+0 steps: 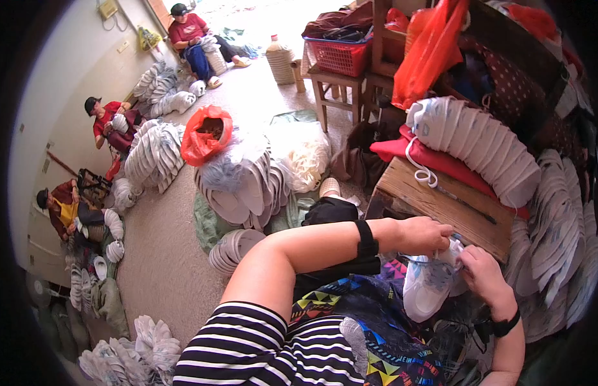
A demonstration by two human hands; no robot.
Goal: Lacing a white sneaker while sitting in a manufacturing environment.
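Both hands, left hand (426,234) above and right hand (479,273) beside, grip a white shoe upper (427,286) whose long axis slants down toward the lap.

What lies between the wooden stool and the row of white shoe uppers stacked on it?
A red cushion lies between the stool and the uppers; a white lace hangs over its edge. The head view shows it.

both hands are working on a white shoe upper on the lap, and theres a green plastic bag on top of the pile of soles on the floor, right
Not quite: the plastic bag on the pile of soles is red-orange, not green, as the head view shows. The rest holds: the left hand and right hand are both on the white shoe upper on the lap.
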